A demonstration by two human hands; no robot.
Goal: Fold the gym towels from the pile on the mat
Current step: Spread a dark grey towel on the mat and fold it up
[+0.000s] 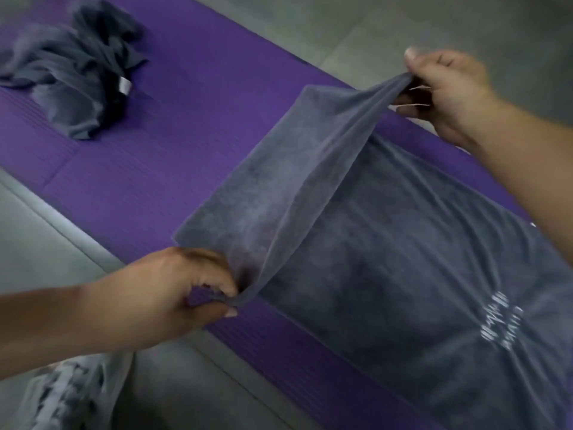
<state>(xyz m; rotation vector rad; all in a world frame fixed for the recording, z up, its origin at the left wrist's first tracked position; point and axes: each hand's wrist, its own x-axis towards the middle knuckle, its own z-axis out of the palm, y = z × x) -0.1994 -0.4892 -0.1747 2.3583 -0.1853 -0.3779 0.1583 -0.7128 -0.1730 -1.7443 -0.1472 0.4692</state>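
We're holding a grey towel (387,259) up by one edge. Our left hand (173,293) is pinching it between thumb and curled fingers, down near the front edge of the purple mat (186,144). Our right hand (446,91) is gripping the other end of that edge higher up, over the mat's far side, with its fingers curling round the bunched cloth.

The edge is stretching taut between the two hands like a ridge, and a lighter flap is hanging off it to the left and touching the mat. The rest of the towel is lying spread on the mat, below and to the right of our hands. Some blurry white print (502,321) is showing near its right end — can't read it.

The pile of grey towels (71,72) is sitting crumpled at the far left end of the mat, well apart from both hands, with a small silvery tag (125,86) poking out. Grey floor (372,26) is showing on both sides of the mat, and a grey patterned cloth (65,392) is hanging under our left forearm.
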